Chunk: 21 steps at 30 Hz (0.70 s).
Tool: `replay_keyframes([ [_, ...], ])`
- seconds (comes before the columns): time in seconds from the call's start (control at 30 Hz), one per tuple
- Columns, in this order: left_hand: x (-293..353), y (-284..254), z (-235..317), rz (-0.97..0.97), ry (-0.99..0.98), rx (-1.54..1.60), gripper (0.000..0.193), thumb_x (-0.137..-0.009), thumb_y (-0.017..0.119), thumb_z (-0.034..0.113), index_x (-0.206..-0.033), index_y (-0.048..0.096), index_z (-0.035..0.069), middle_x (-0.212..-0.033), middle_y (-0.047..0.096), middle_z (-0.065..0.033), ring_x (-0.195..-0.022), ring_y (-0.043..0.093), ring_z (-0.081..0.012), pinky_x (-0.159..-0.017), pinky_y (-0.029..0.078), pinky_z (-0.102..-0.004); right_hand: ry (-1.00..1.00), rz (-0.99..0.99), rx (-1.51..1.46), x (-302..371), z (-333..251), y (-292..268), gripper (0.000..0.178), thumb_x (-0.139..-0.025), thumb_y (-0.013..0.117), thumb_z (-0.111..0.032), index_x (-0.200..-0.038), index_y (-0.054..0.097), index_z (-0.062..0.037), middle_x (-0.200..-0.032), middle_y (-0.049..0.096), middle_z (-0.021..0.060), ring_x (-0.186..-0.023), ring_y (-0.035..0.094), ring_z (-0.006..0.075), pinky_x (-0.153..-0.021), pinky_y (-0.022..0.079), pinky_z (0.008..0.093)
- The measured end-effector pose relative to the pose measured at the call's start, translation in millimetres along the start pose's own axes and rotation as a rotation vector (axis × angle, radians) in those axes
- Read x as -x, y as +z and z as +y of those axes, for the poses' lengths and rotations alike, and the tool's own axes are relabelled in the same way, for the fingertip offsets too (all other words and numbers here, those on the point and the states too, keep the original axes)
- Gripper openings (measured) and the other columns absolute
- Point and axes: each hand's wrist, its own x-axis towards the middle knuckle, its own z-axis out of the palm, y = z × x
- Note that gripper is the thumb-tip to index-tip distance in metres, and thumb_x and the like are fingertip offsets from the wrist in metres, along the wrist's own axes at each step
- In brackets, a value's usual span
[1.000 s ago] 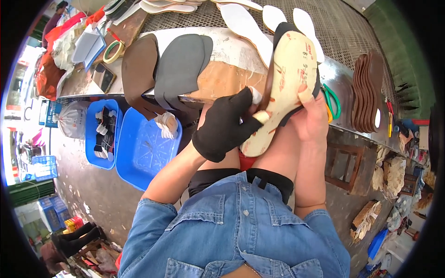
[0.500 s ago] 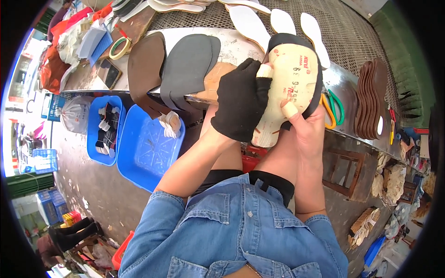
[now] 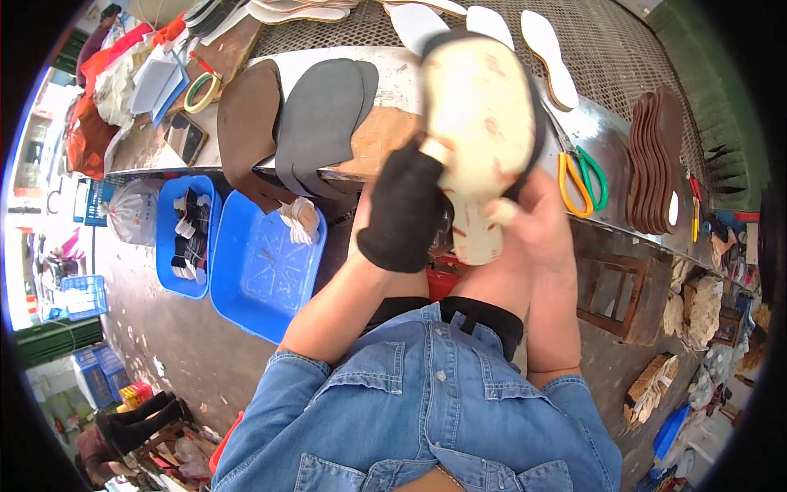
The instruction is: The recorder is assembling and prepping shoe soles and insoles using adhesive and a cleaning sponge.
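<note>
Between my hands, above my lap, is a cream insole (image 3: 482,107) with red printed marks, blurred by motion. Its wide end points away from me, and a black rim of material (image 3: 537,135) shows along its far and right edges. My left hand (image 3: 406,209), in a black fingerless glove, grips its left side with the wrapped thumb on the cream face. On the lower right my bare right hand (image 3: 539,221) holds it near the narrow part, its wrapped thumb also on top and its other fingers mostly hidden underneath.
On the bench lie grey leather pieces (image 3: 320,115), a brown piece (image 3: 247,115), cardboard (image 3: 385,139), yellow-green scissors (image 3: 592,180), stacked brown insoles (image 3: 653,164) and white insoles (image 3: 548,61). Blue tubs (image 3: 266,307) stand lower left, and a wooden stool (image 3: 630,307) is at right.
The insole has shifted left and away from me, turning to stand more in line with my body. My left hand has moved slightly left and nearer; the right still holds on.
</note>
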Motion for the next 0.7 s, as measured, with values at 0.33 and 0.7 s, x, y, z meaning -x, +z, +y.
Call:
replay_keyframes([
  [0.33, 3, 12, 63, -0.267, 0.862, -1.493, 0.062, -0.058, 0.077, 0.014, -0.115, 0.054, 0.007, -0.105, 0.058, -0.0169, -0.083, 0.061, -0.0324, -0.074, 0.049, -0.0407, 0.033, -0.466, 0.986, -21, -55, -40, 0.025, -0.065, 0.065, -0.014, -0.082, 0.055, 0.0009, -0.066, 0.052, 0.0130, -0.063, 0.054, 0.0134, -0.052, 0.037, 0.0330],
  [0.7, -7, -5, 24, -0.093, 0.088, -0.490, 0.017, -0.081, 0.064, 0.011, -0.084, 0.053, -0.002, -0.074, 0.056, -0.0018, -0.069, 0.051, -0.0068, -0.062, 0.046, -0.0251, -0.198, 0.229, 0.411, 1, -31, -5, 0.021, -0.083, 0.061, -0.007, -0.101, 0.053, -0.0012, -0.085, 0.058, 0.0024, -0.067, 0.052, 0.0046, -0.056, 0.044, 0.0175],
])
